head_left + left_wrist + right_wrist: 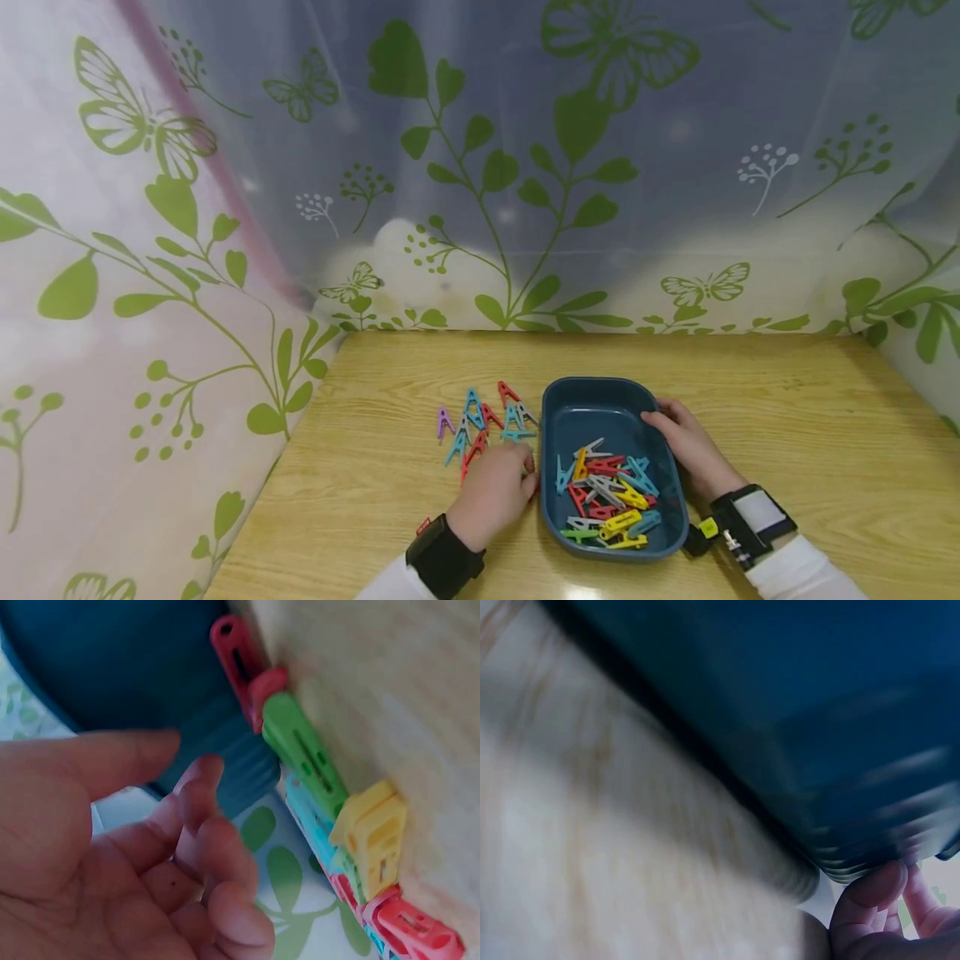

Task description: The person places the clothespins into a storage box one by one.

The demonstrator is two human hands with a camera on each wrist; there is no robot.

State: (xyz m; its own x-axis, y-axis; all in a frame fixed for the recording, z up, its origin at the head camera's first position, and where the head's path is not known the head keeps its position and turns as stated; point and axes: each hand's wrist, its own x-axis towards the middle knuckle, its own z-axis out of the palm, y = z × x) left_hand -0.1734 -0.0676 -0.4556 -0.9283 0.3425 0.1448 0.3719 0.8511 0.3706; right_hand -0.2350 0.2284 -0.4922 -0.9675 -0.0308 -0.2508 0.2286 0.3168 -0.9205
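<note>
On a wooden table (787, 433), the right hand (693, 450) grips a blue tray's (600, 400) rim; the left hand (491, 492), fingers loosely curled and holding nothing, rests beside scattered clothespins (483, 421).

No text, label, brand or number can be read anywhere; the curtain (480, 167) carries only printed leaves and butterflies.
</note>
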